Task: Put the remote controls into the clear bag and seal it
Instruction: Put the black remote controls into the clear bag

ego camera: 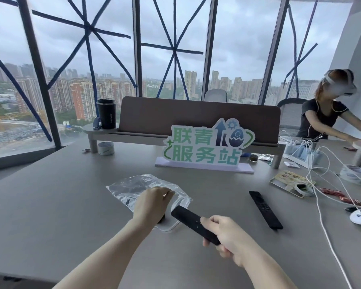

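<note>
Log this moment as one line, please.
step: bagging first remote | left hand: on clear bag | right hand: grip on black remote, tip at bag | second remote: on table

Clear bag (133, 189): transparent, crinkled plastic with a zip-strip edge; lies flat on the grey table, its mouth turned toward the near right; a dark shape shows through the film.
Held remote (193, 222): slim, black, bar-shaped; raised off the table, tilted diagonally, its free end just at the bag's mouth.
Second remote (265, 209): long, black, button face up; lies flat on the table well to the right of the bag, set diagonally, apart from the held remote.
</note>
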`<state>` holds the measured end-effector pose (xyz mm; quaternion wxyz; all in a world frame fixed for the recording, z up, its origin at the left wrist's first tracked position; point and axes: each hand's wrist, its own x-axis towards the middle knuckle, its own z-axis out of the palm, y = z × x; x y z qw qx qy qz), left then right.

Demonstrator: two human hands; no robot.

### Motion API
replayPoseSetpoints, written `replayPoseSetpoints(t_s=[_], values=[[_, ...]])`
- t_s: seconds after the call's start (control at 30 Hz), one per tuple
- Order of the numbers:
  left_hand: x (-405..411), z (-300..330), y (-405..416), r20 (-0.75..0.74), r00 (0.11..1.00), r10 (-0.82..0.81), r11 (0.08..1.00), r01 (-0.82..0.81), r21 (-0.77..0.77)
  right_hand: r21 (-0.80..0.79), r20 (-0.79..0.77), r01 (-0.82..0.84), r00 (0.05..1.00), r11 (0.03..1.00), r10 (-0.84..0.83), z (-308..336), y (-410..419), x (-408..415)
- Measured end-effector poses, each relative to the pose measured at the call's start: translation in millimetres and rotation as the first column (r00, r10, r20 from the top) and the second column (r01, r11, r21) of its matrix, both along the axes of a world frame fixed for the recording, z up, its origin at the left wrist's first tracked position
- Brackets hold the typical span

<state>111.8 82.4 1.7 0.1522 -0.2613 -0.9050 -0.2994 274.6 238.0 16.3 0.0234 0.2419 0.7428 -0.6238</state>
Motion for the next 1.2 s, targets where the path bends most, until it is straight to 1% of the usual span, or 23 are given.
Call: replayPoseSetpoints(t_s=[0.1, 0.2, 0.23, 0.3, 0.33, 0.4, 0.47, 0.53, 0.6, 0.63, 0.73, 0.8, 0.83, 0.9, 0.97, 1.0, 1.03, 1.07, 1.1, 1.13, 1.17, 1.2], values=[[3, 1, 2, 0.047, 0.999, 0.003, 1.0, -0.003, -0.001, -0.072, 0.003, 0.024, 1.0, 0.997, -0.024, -11, -23, -42], [2, -4, -2, 0.039, 0.999, -0.008, 1.0, 0.008, 0.013, -0.256, -0.068, 0.063, 0.994, 0.965, -0.083, -20, -42, -74], [0, -7, -3, 0.031, 0.999, -0.012, 1.0, 0.011, 0.014, -0.248, -0.084, 0.088, 0.99, 0.965, -0.112, -23, -43, -78], [-5, -10, -7, 0.042, 0.999, -0.008, 1.0, 0.007, 0.026, -0.094, -0.121, 0.191, 0.972, 0.977, -0.202, -28, -36, -71], [-7, -12, -8, 0.051, 0.999, -0.009, 1.0, 0.008, 0.03, -0.006, -0.146, 0.266, 0.954, 0.964, -0.264, -29, -26, -64], [-10, -15, -8, 0.06, 0.998, -0.022, 1.0, 0.02, 0.019, 0.146, -0.182, 0.399, 0.91, 0.905, -0.371, -30, 4, -51], [-9, -17, -6, 0.066, 0.998, -0.018, 0.999, 0.016, 0.029, 0.37, -0.188, 0.472, 0.882, 0.8, -0.433, -30, 42, -37], [-7, -17, -3, 0.065, 0.998, 0.002, 0.999, -0.004, 0.033, 0.578, -0.143, 0.484, 0.853, 0.658, -0.501, -31, 77, -24], [-7, -17, 0, 0.056, 0.998, 0.004, 1.0, -0.003, -0.014, 0.697, -0.088, 0.467, 0.808, 0.543, -0.582, -33, 104, -12], [-7, -16, 1, 0.049, 0.999, 0.004, 0.999, -0.003, -0.036, 0.74, -0.055, 0.444, 0.788, 0.505, -0.613, -32, 113, -6], [-11, -14, 3, 0.008, 1.0, -0.02, 0.999, 0.02, -0.042, 0.825, 0.056, 0.336, 0.752, 0.454, -0.657, -35, 130, 4], [-11, -14, 2, -0.002, 1.0, -0.024, 0.998, 0.024, -0.056, 0.846, 0.097, 0.283, 0.751, 0.451, -0.653, -36, 137, 7], [-11, -14, 1, -0.004, 1.0, -0.024, 0.997, 0.023, -0.07, 0.843, 0.109, 0.271, 0.761, 0.465, -0.64, -39, 142, 8], [-9, -12, 0, -0.013, 1.0, -0.022, 0.996, 0.021, -0.084, 0.802, 0.123, 0.28, 0.787, 0.528, -0.605, -45, 148, 9], [-6, -12, -3, 0.002, 1.0, -0.022, 0.996, 0.022, -0.082, 0.69, 0.121, 0.334, 0.821, 0.642, -0.558, -46, 149, 9], [-5, -13, -5, 0.02, 1.0, -0.014, 0.997, 0.016, -0.076, 0.589, 0.096, 0.377, 0.846, 0.715, -0.525, -43, 146, 9], [-5, -14, -8, 0.04, 0.999, -0.002, 0.998, 0.005, -0.069, 0.434, 0.065, 0.42, 0.868, 0.797, -0.493, -39, 142, 10], [-5, -17, -11, 0.048, 0.999, 0.005, 0.998, -0.001, -0.066, 0.241, 0.047, 0.437, 0.887, 0.867, -0.46, -31, 135, 13], [-6, -20, -14, 0.047, 0.999, 0.002, 0.998, 0.001, -0.069, 0.058, 0.042, 0.397, 0.916, 0.916, -0.399, -23, 127, 19], [-7, -22, -17, 0.041, 0.999, -0.01, 0.998, 0.013, -0.067, -0.093, 0.041, 0.308, 0.951, 0.947, -0.305, -13, 116, 25], [-6, -21, -18, 0.038, 0.999, -0.02, 0.998, 0.022, -0.059, -0.177, 0.053, 0.199, 0.98, 0.964, -0.193, -4, 105, 30], [-6, -19, -18, 0.037, 0.999, -0.024, 0.998, 0.026, -0.052, -0.202, 0.072, 0.094, 0.994, 0.975, -0.081, 5, 92, 33]])
